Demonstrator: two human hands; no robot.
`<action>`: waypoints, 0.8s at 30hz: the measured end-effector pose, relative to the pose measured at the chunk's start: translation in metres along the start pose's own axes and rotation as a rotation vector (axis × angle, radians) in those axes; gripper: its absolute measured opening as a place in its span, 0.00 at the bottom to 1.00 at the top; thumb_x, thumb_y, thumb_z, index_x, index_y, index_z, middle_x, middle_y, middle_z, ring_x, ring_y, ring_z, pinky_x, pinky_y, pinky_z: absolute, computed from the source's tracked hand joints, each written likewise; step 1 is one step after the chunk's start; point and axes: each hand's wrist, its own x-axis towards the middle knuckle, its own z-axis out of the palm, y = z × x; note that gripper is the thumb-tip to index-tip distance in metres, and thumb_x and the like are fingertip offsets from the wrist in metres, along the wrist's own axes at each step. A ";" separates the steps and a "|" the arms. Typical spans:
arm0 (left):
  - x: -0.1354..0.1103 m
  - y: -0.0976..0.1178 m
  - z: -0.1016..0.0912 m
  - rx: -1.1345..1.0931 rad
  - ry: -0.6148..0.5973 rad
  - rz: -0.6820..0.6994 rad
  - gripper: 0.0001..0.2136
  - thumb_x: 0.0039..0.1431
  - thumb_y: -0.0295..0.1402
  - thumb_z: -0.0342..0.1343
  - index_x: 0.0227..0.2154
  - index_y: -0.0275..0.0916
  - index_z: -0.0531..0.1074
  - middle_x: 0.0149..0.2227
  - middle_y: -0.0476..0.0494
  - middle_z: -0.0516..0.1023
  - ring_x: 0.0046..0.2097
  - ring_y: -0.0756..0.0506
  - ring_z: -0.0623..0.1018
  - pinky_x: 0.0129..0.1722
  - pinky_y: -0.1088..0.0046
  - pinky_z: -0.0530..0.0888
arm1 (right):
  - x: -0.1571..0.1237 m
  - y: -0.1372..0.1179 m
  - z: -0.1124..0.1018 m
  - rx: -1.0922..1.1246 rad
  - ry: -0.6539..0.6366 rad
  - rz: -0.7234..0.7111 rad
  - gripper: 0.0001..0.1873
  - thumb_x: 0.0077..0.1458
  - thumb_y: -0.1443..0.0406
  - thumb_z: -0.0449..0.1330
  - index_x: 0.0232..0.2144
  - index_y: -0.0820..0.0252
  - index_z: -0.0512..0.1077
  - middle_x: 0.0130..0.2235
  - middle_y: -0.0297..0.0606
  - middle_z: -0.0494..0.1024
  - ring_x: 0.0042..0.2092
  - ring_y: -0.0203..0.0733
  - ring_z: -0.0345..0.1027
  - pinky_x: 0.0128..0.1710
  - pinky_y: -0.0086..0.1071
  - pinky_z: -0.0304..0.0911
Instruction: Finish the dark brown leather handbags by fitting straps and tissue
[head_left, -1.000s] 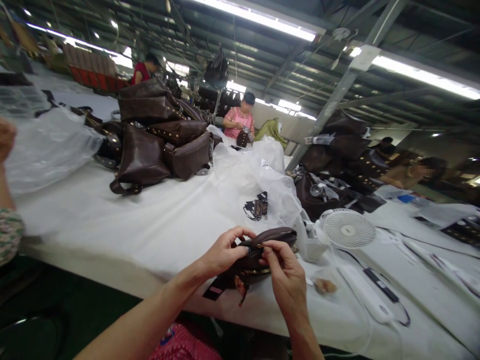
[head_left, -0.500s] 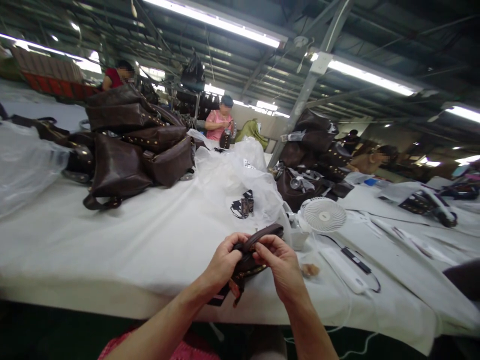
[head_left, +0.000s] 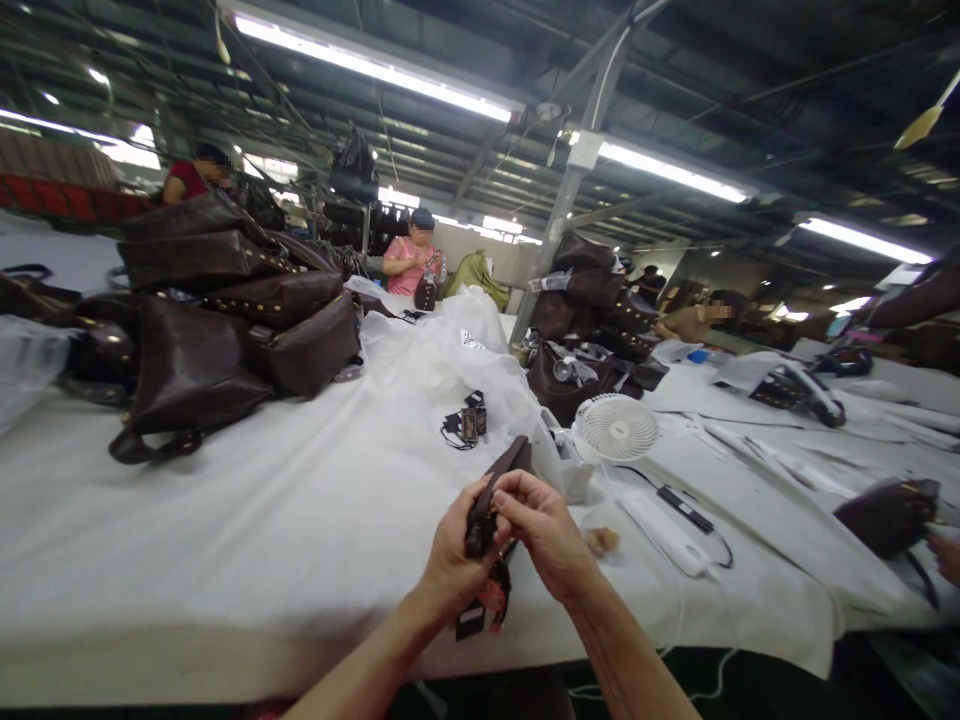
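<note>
A small dark brown pouch (head_left: 500, 478) with a zipper along its top is held up on edge above the near side of the white table (head_left: 247, 520). My left hand (head_left: 454, 550) grips its near end from below. My right hand (head_left: 541, 528) pinches the top edge at the zipper with closed fingers. A dark tag and a reddish strap (head_left: 486, 605) hang beneath the pouch. Most of the pouch body is hidden between my hands.
A pile of brown bags (head_left: 225, 310) lies at the left. Clear plastic bags (head_left: 457, 360) with dark tags (head_left: 465, 425) are just beyond my hands. A small white fan (head_left: 615, 428) and a cabled power strip (head_left: 667, 520) are to the right. Several people work farther back.
The pouch has turned from lying sideways to standing on edge between my hands. My view has swung to the right, bringing another brown pouch and a hand into sight at the far right.
</note>
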 end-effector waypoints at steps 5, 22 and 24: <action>-0.002 0.018 0.003 -0.002 0.019 -0.069 0.25 0.54 0.35 0.59 0.55 0.36 0.67 0.49 0.39 0.77 0.47 0.41 0.77 0.49 0.67 0.73 | -0.009 -0.003 0.006 -0.023 -0.100 -0.003 0.19 0.47 0.53 0.69 0.29 0.61 0.69 0.15 0.24 0.66 0.16 0.27 0.58 0.17 0.20 0.57; 0.001 0.027 -0.031 0.000 -0.041 -0.133 0.20 0.49 0.29 0.58 0.47 0.37 0.72 0.41 0.45 0.80 0.41 0.44 0.78 0.42 0.72 0.73 | 0.000 0.017 0.028 -0.035 -0.115 -0.023 0.22 0.46 0.51 0.68 0.36 0.61 0.70 0.25 0.29 0.74 0.13 0.25 0.57 0.12 0.20 0.54; 0.003 0.029 -0.042 -0.001 -0.082 -0.152 0.18 0.50 0.32 0.61 0.46 0.38 0.73 0.41 0.45 0.80 0.41 0.44 0.78 0.42 0.73 0.73 | -0.002 0.012 0.006 -0.158 -0.072 -0.110 0.24 0.46 0.53 0.68 0.43 0.58 0.72 0.35 0.35 0.78 0.19 0.29 0.65 0.18 0.24 0.63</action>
